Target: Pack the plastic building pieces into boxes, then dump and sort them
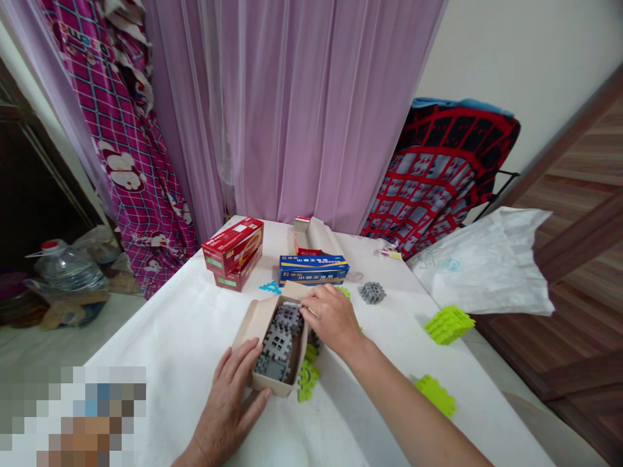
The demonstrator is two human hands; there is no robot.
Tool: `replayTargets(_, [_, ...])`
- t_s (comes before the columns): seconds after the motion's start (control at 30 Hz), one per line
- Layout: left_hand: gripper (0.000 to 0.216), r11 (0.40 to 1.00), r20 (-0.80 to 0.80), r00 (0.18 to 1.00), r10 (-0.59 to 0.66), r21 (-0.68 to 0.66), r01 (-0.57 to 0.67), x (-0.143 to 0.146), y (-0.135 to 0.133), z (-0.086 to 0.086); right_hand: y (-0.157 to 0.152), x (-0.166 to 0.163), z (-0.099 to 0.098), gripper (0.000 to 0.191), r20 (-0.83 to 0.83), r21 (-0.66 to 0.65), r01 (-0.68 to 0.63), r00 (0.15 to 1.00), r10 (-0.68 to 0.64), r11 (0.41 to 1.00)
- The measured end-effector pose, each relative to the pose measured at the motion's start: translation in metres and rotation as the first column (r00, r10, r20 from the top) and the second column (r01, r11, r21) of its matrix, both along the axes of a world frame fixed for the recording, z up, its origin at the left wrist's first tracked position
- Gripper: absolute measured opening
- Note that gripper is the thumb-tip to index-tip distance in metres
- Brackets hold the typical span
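An open cardboard box stands on the white-covered table, with grey interlocking plastic blocks packed inside. My left hand grips the box at its near left corner, fingers along the side and thumb at the front. At the far right end of the box, my right hand has its fingers closed at the edge of a grey block; the fingertips partly hide the contact. Lime green blocks lie against the right side of the box, partly under my right arm.
Stacked red boxes, a blue box and an opened carton stand behind. A grey block stack and lime stacks sit right. A blue piece lies left. A white bag hangs by the right edge.
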State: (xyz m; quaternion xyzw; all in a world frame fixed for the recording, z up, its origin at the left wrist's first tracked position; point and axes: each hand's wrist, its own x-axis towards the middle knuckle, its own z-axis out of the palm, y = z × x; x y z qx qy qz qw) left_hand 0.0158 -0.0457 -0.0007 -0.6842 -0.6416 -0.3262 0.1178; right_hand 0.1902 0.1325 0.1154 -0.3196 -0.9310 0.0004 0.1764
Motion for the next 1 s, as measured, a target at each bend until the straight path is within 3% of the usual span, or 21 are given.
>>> replayTargets(0.1, [0.061, 1.000, -0.012, 1.000, 0.000, 0.007, 0.000, 0.000, 0.000, 0.000, -0.003, -0.005, -0.008, 0.017, 0.080, 0.003, -0.062, 0.995, 0.062, 0.998])
replayTargets(0.27, [0.062, 1.000, -0.002, 1.000, -0.004, -0.006, 0.004, 0.000, 0.000, 0.001, -0.011, 0.013, -0.002, 0.026, -0.022, -0.087, -0.018, 1.000, 0.016, 0.996])
replayTargets(0.47, [0.062, 1.000, -0.005, 1.000, 0.008, -0.012, -0.008, -0.001, -0.001, -0.002, -0.036, 0.011, -0.004, 0.019, -0.010, -0.179, -0.291, 0.956, 0.294, 0.940])
replayTargets(0.6, [0.063, 1.000, -0.016, 1.000, 0.000, -0.021, -0.001, 0.000, -0.001, -0.001, -0.047, -0.001, -0.011, 0.029, 0.058, -0.237, -0.323, 0.937, 0.345, 0.916])
replayTargets(0.77, [0.061, 1.000, -0.009, 1.000, 0.013, -0.019, -0.013, 0.000, -0.001, 0.000, -0.044, 0.004, -0.003, 0.031, 0.026, -0.253, -0.267, 0.959, 0.282, 0.930])
replayTargets(0.87, [0.061, 1.000, -0.022, 1.000, 0.005, -0.006, -0.005, -0.002, -0.001, -0.003, -0.025, 0.022, 0.001, 0.029, -0.037, -0.237, -0.223, 0.975, 0.221, 0.946])
replayTargets(0.93, [0.061, 1.000, -0.026, 1.000, 0.000, 0.011, 0.000, -0.004, 0.000, -0.005, 0.003, 0.042, 0.001, 0.027, -0.051, -0.228, -0.107, 0.994, 0.098, 0.968])
replayTargets(1.0, [0.062, 1.000, -0.026, 1.000, -0.001, 0.029, 0.002, -0.006, 0.002, -0.007, 0.039, 0.067, -0.001, 0.025, -0.045, -0.210, 0.125, 0.989, -0.138, 0.970])
